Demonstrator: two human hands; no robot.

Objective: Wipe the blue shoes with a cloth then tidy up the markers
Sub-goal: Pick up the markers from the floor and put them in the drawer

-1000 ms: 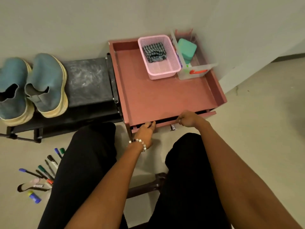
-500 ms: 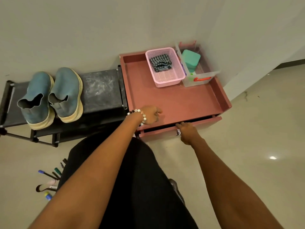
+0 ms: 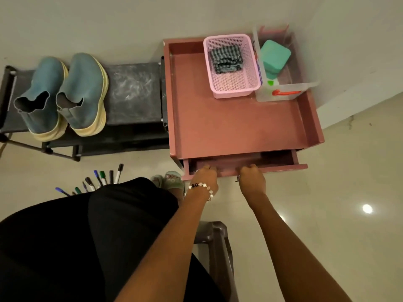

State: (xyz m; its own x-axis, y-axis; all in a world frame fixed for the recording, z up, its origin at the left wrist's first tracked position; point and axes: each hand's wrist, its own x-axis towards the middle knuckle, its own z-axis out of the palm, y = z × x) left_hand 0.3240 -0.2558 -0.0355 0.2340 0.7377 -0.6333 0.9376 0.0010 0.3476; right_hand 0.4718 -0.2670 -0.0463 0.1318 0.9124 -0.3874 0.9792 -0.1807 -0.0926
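Two blue shoes [image 3: 63, 94] with cream soles stand side by side on a black shoe rack [image 3: 133, 92] at the left. Several markers [image 3: 98, 179] lie scattered on the floor below the rack, partly hidden by my dark-clad leg. A folded striped cloth [image 3: 226, 58] lies in a pink basket [image 3: 235, 88] on the pink side table [image 3: 235, 127]. The table's drawer [image 3: 281, 165] is partly pulled out. My left hand [image 3: 205, 177], with a bead bracelet, and my right hand [image 3: 251, 177] both grip the drawer's front edge.
A clear plastic bin [image 3: 285, 92] holding a teal box [image 3: 274, 57] stands beside the basket at the table's back right, against the wall corner. A dark stool [image 3: 218, 240] sits under me. A slippered foot [image 3: 170, 180] rests by the table's leg.
My left hand came off the tabletop down to the drawer front, joining the right hand. The drawer has been pulled farther out. The view shifted, showing more of the floor and the markers.
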